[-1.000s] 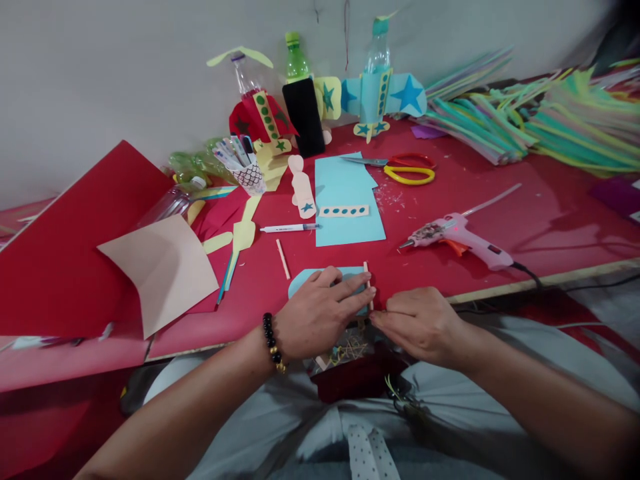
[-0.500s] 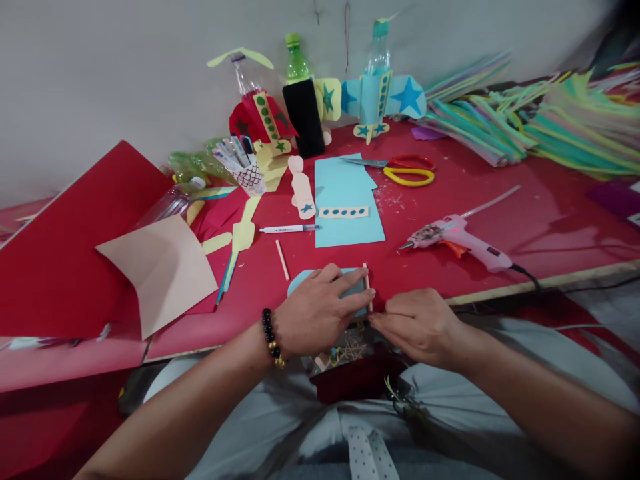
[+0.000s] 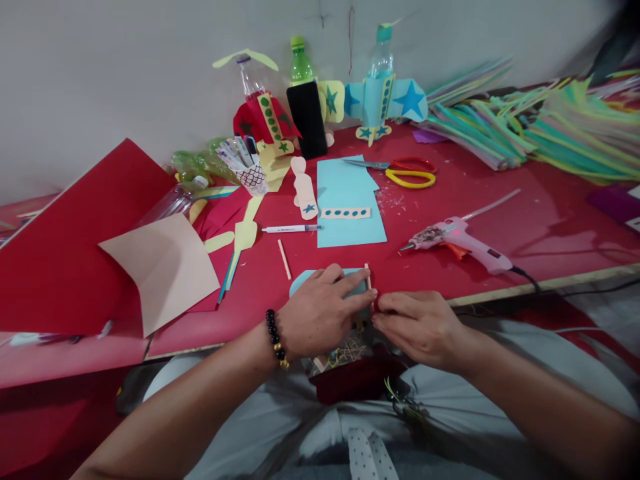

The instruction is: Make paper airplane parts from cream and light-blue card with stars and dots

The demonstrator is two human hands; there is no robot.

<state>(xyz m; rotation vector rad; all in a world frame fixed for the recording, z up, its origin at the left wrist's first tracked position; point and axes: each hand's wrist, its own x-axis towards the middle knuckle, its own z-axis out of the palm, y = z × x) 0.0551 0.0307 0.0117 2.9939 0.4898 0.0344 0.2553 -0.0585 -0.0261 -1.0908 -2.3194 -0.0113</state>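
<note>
My left hand (image 3: 320,310) lies palm down at the table's front edge, fingers stretched out over a light blue paper piece (image 3: 300,281) with a rounded end. Its fingertips press on a narrow pale pink strip (image 3: 368,273) along the right end of that blue piece. My right hand (image 3: 420,330) is closed in a pinch at the strip's lower end; the exact grip is partly hidden by the fingers. A similar pale pink strip (image 3: 284,259) lies loose on the red table, left of the blue piece.
A pink glue gun (image 3: 465,243) rests at the right, its cord over the table edge. Scissors (image 3: 410,175), blue sheets (image 3: 350,230) and a pen (image 3: 290,229) lie ahead. Bottle planes (image 3: 377,100) and a phone (image 3: 306,120) stand behind. Beige card (image 3: 165,273) lies left.
My right thumb and fingers have shifted slightly at the strip's lower end. My left hand keeps its place on the blue piece. The whole view has moved a little.
</note>
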